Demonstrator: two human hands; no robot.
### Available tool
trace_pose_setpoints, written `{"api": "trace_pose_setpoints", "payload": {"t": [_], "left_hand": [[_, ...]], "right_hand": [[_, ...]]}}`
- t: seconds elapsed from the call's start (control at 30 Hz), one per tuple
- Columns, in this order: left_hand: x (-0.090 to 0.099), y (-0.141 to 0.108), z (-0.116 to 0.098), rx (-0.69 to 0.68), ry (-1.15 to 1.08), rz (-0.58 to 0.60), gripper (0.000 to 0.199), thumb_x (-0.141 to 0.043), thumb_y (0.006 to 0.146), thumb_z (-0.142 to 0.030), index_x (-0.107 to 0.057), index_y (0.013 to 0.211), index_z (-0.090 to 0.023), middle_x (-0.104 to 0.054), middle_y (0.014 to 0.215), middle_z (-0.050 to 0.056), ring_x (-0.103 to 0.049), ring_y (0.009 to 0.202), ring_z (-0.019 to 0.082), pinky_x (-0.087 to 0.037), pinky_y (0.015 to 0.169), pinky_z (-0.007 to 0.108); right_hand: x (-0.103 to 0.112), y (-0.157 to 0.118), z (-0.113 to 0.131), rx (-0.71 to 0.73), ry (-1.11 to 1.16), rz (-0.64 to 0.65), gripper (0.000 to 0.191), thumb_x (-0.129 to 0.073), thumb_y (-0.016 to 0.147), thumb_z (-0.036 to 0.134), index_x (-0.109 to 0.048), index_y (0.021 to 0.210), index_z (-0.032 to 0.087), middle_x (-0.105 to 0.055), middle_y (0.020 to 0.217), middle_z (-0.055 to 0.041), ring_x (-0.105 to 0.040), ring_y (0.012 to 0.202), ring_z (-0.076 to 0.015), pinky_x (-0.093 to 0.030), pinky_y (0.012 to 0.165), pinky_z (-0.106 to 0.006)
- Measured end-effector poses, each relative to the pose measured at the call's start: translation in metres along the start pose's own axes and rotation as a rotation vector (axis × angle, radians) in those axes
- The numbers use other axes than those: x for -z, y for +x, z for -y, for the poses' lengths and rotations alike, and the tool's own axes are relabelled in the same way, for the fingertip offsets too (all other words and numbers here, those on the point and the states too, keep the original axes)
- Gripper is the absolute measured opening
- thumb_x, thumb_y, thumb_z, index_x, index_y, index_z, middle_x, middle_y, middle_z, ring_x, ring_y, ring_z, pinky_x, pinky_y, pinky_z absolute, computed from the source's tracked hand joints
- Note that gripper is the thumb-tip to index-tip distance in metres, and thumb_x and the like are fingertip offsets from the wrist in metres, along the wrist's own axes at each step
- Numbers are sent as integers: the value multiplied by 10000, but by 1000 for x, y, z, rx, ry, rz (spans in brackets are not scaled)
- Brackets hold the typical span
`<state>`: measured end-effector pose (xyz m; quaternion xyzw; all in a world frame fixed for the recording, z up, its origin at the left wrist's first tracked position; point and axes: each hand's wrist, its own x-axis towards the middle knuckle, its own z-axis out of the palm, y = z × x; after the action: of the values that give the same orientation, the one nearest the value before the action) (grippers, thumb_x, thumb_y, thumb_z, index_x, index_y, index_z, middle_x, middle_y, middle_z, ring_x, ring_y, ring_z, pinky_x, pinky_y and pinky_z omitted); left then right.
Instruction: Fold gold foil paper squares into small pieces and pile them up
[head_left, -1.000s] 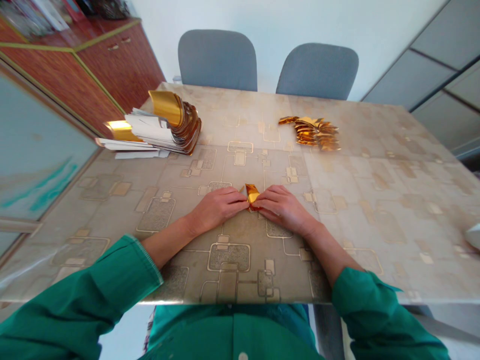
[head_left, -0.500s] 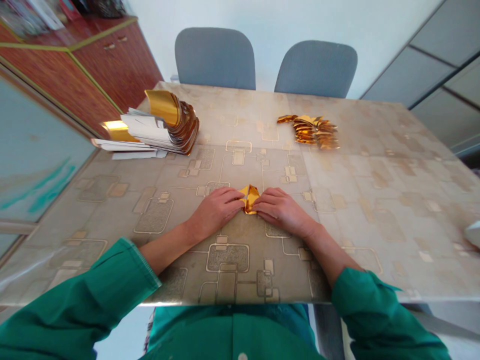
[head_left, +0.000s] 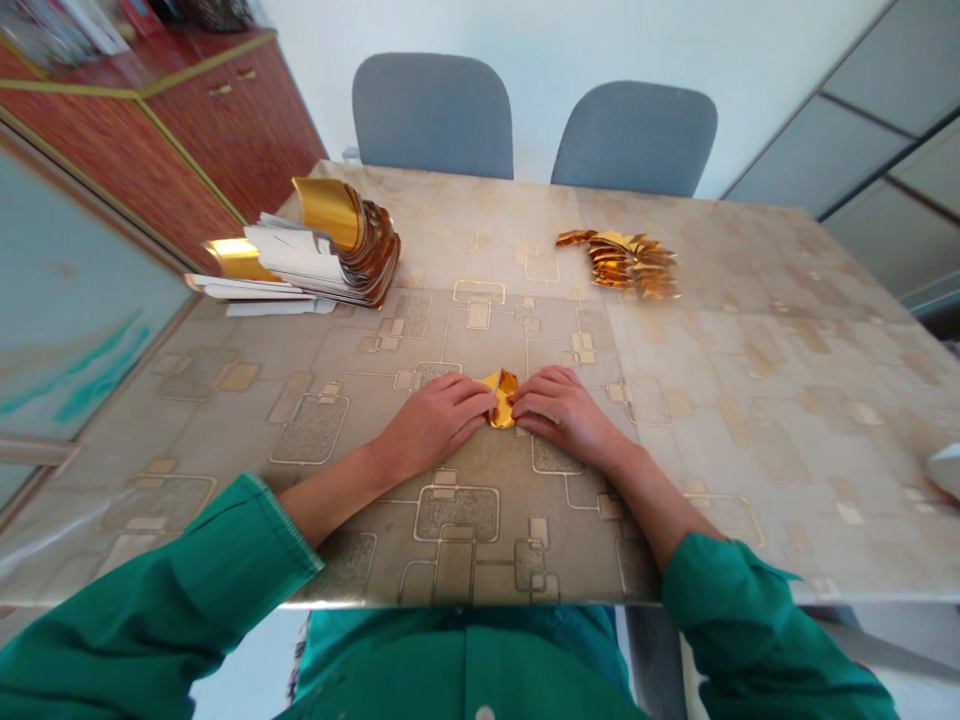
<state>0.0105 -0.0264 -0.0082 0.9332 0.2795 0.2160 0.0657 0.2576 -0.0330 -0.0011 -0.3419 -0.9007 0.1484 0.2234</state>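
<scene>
A small piece of folded gold foil paper (head_left: 504, 400) lies on the patterned tablecloth in front of me, between my two hands. My left hand (head_left: 448, 415) pinches its left side, with the fingers pressed together on the foil. On the other side my right hand (head_left: 559, 412) grips the right edge, fingers closed on it. Both hands rest low against the table. The fingertips hide parts of the foil's edges.
At the back left stands a curved stack of gold foil sheets (head_left: 367, 250) with white backs. A row of folded gold foil pieces (head_left: 634, 265) lies at the back right. Two grey chairs (head_left: 435, 115) stand beyond the table (head_left: 750, 400). A white object (head_left: 946, 468) shows at the right edge.
My left fingertips have shifted slightly right over the foil, and its left part looks more folded in. My right hand stays at its edge.
</scene>
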Motion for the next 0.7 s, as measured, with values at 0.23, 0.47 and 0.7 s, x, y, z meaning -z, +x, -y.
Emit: {"api": "trace_pose_setpoints", "payload": {"t": [0.23,0.47,0.7], "left_hand": [[2,-4,0,7,-8,6,245,-485,1006,-245,-645,1190,-224,-671,1184,77,-603,1055,214,-507,927,381],[-6,-1,-2,231,-83,-62,129,-577,966,-256,-640,1034,-167,-711,1049,58,-632,978,213,-530,867,366],[-8,-3,0,84,-53,-78,204,-541,992,-282,-711,1070,-203,-712,1141,49,-615,1007,207,-509,901,384]], "right_hand": [[-2,2,-2,47,119,-25,140,-561,973,272,-681,925,221,-693,984,-48,-578,956,-191,-450,905,-378],[-4,4,2,75,154,-37,164,-521,978,212,-683,955,231,-665,1020,-54,-594,988,-179,-491,933,-380],[-5,2,2,38,107,-34,122,-544,960,196,-659,962,239,-682,973,-26,-616,951,-168,-357,1093,-467]]}}
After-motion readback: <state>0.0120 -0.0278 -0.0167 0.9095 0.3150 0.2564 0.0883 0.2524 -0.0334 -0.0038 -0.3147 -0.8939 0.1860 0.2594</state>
